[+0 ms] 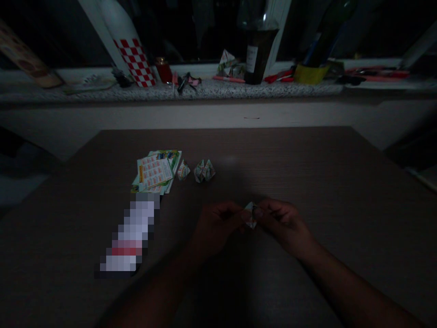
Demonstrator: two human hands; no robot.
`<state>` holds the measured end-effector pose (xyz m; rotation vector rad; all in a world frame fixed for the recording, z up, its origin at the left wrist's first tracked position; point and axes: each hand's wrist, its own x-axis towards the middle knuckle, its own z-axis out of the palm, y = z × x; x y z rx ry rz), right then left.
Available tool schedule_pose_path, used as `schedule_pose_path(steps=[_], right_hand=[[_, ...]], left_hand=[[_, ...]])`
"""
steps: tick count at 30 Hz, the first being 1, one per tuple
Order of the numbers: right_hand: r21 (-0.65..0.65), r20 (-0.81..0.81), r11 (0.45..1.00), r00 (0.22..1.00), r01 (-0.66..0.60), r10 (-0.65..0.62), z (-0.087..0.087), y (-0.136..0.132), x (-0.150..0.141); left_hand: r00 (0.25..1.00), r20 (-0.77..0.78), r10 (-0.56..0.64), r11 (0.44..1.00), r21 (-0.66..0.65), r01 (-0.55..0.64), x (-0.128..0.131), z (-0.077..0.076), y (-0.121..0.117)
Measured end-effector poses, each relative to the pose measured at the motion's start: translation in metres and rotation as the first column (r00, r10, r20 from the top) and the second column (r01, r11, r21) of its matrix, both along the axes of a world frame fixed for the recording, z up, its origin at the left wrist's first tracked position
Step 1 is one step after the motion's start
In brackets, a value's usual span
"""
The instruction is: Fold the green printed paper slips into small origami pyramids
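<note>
Found dim light over a flat, brown, wood-grained table (pixel 327 177), set against a pale wall (pixel 205 115). Observed in the grip a small, white, printed, pointed piece of folded paper (pixel 251 220), above the near middle of the table. Noted as pinched on its left side by thumb and finger of the bare left hand (pixel 215 226). Noted as pinched likewise on its right side by the bare right hand (pixel 287 226). Unable to tell exact finger placement underneath, owing to shadow.

Found farther off, left of centre, a pair of white-and-green, pointed folded-paper shapes (pixel 204 171), side by side. Recorded just left of these a single pointed paper shape (pixel 183 170), near a loose stack of white, green and yellow printed paper sheets (pixel 155 173). Noted nearer, below the stack, a long, dark-edged rectangular object (pixel 131 234) with pale, blurred face.

Observed beyond the table a grey, speckled stone sill (pixel 191 93), bearing a white bottle with red checks (pixel 136 61), a small red jar (pixel 164 71) and a dark glass bottle with white label (pixel 257 54).
</note>
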<state>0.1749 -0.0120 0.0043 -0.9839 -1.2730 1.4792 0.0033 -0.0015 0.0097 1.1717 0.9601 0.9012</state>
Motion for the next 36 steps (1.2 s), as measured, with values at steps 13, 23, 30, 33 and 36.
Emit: schedule_pose_path(steps=[13,23,30,33,36], right_hand=[[0.007,-0.045,0.999,0.998,-0.032,0.032,0.004,-0.005,-0.002],[0.268,0.281,0.963,0.955,0.013,-0.091,-0.004,0.000,0.006],[0.340,0.386,0.939,0.917,-0.045,-0.096,-0.001,0.000,0.006],[0.339,0.398,0.940,0.912,-0.047,-0.097,-0.003,0.001,0.006],[0.321,0.432,0.944,0.899,-0.080,-0.071,-0.004,0.001,0.006]], left_hand=[[0.972,0.219,-0.090,0.994,-0.037,0.100,-0.002,-0.008,0.001],[0.999,-0.029,-0.032,0.996,0.077,0.034,-0.003,-0.002,0.003],[0.996,-0.088,-0.011,0.986,0.166,0.026,-0.004,-0.004,0.003],[0.990,-0.138,-0.002,0.981,0.190,0.028,-0.004,-0.005,0.002],[0.983,-0.185,-0.005,0.972,0.230,0.048,-0.003,-0.006,0.001]])
